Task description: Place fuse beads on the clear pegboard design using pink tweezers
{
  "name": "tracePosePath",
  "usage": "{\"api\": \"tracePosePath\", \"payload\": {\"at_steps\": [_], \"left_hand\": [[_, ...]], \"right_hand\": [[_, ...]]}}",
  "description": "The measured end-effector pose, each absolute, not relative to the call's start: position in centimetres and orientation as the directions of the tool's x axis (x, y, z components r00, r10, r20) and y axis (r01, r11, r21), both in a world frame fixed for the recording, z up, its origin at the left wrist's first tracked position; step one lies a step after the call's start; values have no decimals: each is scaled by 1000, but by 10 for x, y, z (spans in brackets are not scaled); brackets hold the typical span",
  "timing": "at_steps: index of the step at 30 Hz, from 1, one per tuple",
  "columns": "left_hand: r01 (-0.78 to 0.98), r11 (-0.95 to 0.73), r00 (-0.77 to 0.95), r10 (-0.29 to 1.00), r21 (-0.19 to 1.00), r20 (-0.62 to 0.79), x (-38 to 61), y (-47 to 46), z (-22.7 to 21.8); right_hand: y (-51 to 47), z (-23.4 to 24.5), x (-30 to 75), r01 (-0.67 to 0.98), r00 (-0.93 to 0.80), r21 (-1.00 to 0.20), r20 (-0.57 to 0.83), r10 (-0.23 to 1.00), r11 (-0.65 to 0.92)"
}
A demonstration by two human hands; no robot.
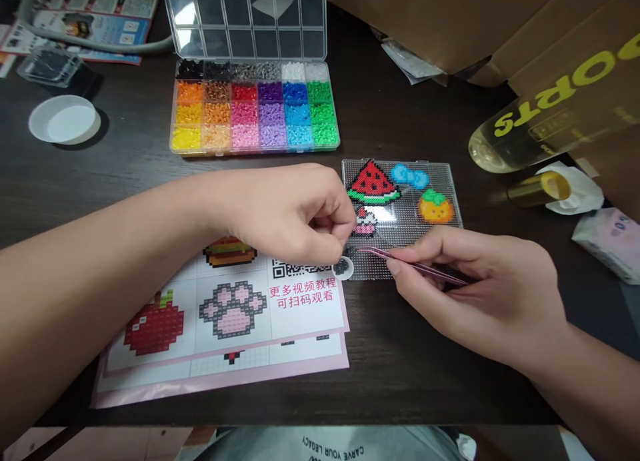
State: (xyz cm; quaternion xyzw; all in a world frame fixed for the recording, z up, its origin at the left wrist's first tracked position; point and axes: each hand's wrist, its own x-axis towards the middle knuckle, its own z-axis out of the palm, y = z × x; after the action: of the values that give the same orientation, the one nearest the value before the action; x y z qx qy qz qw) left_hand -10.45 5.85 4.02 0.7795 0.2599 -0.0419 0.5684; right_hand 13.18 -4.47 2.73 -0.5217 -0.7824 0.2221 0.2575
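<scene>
While the right hand pinches tweezers over a pegboard, the left hand curls at a white cup, grip unclear.

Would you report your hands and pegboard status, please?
Left hand curled beside bead cup. Right hand pinching tweezers above pegboard. Pegboard bears four visible bead designs. Left forearm overlaps pattern sheet.

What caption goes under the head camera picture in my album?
Right hand holding pink tweezers over a clear pegboard, left hand by a small white dish of dark beads.
</scene>
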Motion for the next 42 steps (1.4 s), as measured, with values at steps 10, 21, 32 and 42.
{"api": "tracePosePath", "payload": {"at_steps": [10, 21, 32, 42], "left_hand": [[457, -240, 860, 365, 856, -356, -106, 59, 41], [462, -247, 860, 357, 852, -364, -104, 58, 40], [445, -279, 869, 363, 851, -336, -104, 56, 43], [421, -332, 883, 364, 844, -298, -103, 55, 43]], "right_hand": [[-44, 28, 130, 708, -328, -608, 169, 930, 360], [-45, 27, 128, 729, -297, -590, 186, 937, 348], [-53, 31, 130, 686, -291, -624, 236, 927, 374], [-55, 29, 122, 653, -367, -646, 188, 911, 396]]}}
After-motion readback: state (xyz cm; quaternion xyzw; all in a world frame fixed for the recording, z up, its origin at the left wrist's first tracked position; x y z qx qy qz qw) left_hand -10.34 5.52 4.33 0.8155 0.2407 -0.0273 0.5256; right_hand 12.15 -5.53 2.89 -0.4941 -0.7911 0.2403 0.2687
